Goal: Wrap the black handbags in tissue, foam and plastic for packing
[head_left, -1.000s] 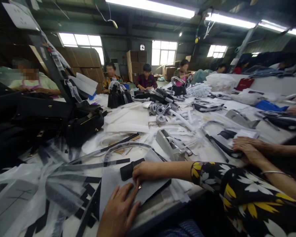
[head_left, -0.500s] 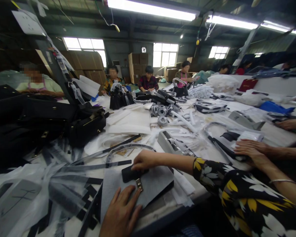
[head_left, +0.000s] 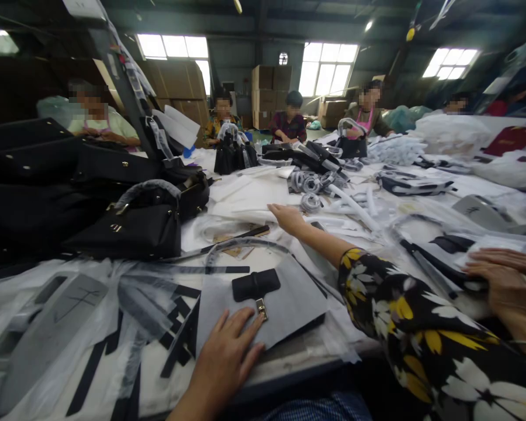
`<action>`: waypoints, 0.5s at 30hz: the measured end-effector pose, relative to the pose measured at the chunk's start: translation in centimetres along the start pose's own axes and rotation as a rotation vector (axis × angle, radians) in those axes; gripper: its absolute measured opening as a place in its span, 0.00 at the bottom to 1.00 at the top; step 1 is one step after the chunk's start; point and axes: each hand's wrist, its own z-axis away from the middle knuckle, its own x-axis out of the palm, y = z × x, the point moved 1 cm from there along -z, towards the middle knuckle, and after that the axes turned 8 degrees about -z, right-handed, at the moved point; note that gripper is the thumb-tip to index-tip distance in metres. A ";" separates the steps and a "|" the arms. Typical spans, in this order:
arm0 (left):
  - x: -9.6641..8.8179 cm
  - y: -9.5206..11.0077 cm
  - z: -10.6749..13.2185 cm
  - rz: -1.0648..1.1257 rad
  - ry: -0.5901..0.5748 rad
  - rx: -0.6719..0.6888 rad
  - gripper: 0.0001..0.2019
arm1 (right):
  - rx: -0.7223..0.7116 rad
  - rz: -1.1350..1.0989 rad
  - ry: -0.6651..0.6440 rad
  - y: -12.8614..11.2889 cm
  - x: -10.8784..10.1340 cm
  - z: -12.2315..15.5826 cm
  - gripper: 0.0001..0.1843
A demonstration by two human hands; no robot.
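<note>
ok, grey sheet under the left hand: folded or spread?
Spread flat: the grey sheet lies unfolded, left hand on its near edge, black tab with metal clasp resting on top.

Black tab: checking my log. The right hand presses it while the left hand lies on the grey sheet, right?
No: the head view shows the right hand off the tab, stretched toward the white sheets. The left hand does lie on the grey sheet.
</note>
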 end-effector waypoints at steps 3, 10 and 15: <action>0.0 0.0 0.0 0.007 -0.010 -0.009 0.21 | -0.168 -0.003 0.084 -2.8 -1.9 5.2 0.28; 0.2 0.7 0.5 0.025 -0.080 -0.133 0.15 | -0.569 -0.122 -0.054 -8.5 0.7 20.3 0.23; -0.1 1.0 0.7 0.018 -0.101 -0.139 0.14 | -0.503 -0.231 -0.165 -8.6 1.4 20.4 0.22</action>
